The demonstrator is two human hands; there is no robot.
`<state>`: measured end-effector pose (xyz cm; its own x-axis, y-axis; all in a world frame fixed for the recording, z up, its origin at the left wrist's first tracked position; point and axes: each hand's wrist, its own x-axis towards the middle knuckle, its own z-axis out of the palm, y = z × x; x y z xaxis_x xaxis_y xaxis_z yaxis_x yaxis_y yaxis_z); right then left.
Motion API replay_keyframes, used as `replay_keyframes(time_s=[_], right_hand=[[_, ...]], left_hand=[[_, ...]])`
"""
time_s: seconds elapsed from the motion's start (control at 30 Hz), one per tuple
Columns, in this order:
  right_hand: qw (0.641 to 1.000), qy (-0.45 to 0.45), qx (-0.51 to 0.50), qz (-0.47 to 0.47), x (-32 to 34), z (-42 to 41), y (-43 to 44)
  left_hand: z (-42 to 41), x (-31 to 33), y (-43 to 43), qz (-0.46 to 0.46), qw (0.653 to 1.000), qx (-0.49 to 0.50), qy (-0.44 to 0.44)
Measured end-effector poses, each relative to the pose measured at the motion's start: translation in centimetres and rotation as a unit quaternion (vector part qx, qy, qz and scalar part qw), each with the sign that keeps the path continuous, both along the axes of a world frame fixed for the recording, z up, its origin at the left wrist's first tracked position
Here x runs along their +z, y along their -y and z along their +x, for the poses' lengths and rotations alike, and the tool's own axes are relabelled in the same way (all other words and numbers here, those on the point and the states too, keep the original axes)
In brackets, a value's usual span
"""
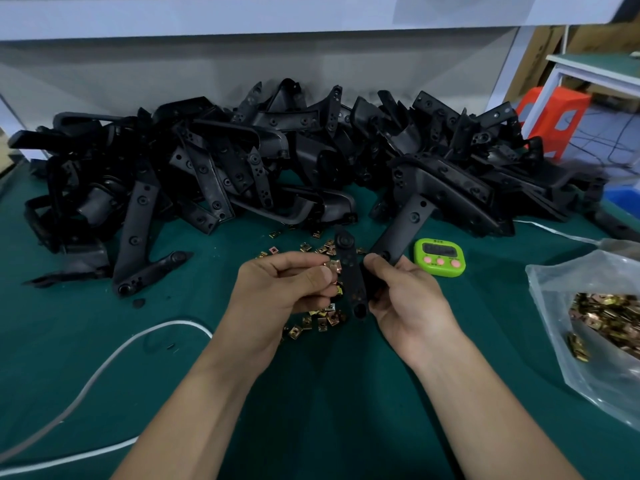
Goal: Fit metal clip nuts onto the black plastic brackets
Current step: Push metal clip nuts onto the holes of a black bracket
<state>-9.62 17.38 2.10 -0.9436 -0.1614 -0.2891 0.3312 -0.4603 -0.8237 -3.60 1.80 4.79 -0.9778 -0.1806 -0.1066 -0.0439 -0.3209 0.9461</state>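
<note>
While unreadable, timer [440, 255] nr bracket [353, 271].

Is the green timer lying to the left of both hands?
No, the green timer sits on the mat beside the right hand, away from the left hand.

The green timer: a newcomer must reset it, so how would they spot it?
Start at the pile of black brackets along the back of the green mat. Just in front of it, beside the right hand, lies the timer: the only lime-green thing there, with pink buttons.
</note>
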Motion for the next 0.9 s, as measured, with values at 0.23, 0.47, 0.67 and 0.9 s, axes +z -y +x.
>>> replay_keyframes(time_s=[0.23, 0.47, 0.67, 0.9], right_hand=[[0.999, -0.028, 0.000, 0.029, 0.0, 0.2, 0.1], [0.999, -0.030, 0.017, 0.035, 0.1, 0.5, 0.2], [0.998, -0.042, 0.008, 0.038, 0.1, 0.4, 0.2], [0.997, -0.060, -0.001, 0.056, 0.1, 0.3, 0.2]], left_hand=[[0.0, -0.2, 0.1, -0.022, 1.000, 0.001, 0.000], [-0.1, -0.3, 0.0, -0.015, 1.000, 0.024, 0.013], [-0.2, -0.5, -0.7, 0.038, 0.996, 0.055, 0.051], [-0.2, -0.7, -1.6, 0.060, 0.990, 0.101, 0.073]])
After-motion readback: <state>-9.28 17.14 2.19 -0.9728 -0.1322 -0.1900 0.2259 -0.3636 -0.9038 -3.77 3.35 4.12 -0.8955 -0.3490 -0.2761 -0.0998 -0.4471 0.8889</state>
